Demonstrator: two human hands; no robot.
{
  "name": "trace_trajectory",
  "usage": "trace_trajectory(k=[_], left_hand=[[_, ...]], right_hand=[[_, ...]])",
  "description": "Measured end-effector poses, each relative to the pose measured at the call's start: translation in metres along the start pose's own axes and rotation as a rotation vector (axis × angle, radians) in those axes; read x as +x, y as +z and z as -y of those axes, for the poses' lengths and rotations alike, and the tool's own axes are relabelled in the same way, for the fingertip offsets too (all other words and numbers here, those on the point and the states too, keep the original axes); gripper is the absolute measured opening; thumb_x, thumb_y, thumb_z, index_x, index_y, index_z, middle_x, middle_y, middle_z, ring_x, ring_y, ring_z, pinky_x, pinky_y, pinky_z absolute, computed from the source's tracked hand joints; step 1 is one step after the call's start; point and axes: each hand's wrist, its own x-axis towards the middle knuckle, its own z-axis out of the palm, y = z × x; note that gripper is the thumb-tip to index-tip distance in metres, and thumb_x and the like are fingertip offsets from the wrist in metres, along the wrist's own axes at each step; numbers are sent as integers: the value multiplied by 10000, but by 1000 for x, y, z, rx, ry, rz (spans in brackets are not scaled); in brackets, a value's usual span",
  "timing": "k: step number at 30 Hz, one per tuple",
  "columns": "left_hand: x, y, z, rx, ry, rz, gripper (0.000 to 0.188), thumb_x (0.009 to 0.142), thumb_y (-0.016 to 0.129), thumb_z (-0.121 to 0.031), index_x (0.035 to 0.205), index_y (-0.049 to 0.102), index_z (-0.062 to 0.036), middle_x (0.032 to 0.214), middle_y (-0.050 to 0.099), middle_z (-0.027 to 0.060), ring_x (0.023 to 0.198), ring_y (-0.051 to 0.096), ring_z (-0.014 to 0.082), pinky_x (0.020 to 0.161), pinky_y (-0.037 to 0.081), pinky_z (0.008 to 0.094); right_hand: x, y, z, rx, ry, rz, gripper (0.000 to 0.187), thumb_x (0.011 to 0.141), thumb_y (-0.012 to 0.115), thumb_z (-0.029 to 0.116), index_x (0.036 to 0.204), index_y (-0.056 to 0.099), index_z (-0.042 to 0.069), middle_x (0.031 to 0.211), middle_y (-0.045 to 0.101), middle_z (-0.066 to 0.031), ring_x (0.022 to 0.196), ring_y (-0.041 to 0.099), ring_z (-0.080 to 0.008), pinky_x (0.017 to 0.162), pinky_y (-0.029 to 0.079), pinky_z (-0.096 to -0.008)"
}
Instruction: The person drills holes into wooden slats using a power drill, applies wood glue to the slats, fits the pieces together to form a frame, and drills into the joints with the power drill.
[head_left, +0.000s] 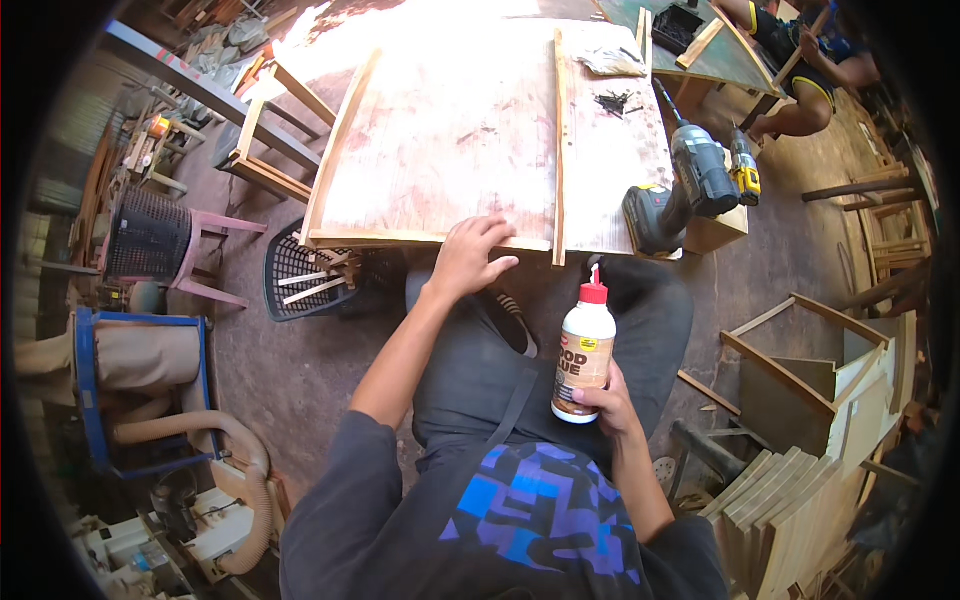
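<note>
My right hand (617, 405) is closed round a white wood glue bottle (586, 340) with a red nozzle cap, held upright above my lap. My left hand (466, 258) rests at the near edge of a pale wooden panel (450, 130), fingers stretched and thumb apart. Under it runs a thin wooden strip (385, 241) along that edge. Another strip (559, 150) crosses the panel from front to back, right of my left hand. On the panel's right part lie a small heap of black screws (614, 103) and a crumpled plastic bag (608, 62).
A grey cordless drill (703, 165) and a yellow one (745, 172) stand by the panel's right side. A dark basket (283, 300) with wood offcuts sits below left, near a pink stool (212, 240). Stacked boards (775, 500) lean at lower right. Another person's leg (808, 108) shows at upper right.
</note>
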Motion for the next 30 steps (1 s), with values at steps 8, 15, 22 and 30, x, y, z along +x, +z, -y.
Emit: trace_trajectory(k=[8,15,22,30], left_hand=[[12,-13,5,73,98,127,311,816,739,-173,1087,640,-56,1059,694,137,964,665,351,843,529,422],[20,-38,-13,36,45,69,307,853,718,-269,1034,677,-24,869,697,160,783,677,329,709,520,401],[25,-49,-25,-2,1,61,324,872,700,-331,993,697,-31,850,699,136,757,678,312,693,522,394],[25,-50,-24,-24,-16,58,324,887,689,-331,992,693,-24,854,695,139,755,670,310,698,513,398]], right_hand=[[14,7,-1,36,-7,-28,819,687,820,151,1407,451,21,1217,616,-84,1107,607,-180,1001,468,-331],[42,18,0,94,-54,41,790,734,804,186,1402,427,-6,1204,611,-103,1115,596,-178,1002,462,-328],[59,30,-4,-92,-159,18,831,754,838,279,1407,415,-13,1226,616,-135,1134,599,-200,1006,467,-356],[57,49,3,-719,-233,-253,955,749,849,363,1479,331,31,1318,602,-230,1210,616,-366,1010,486,-443]])
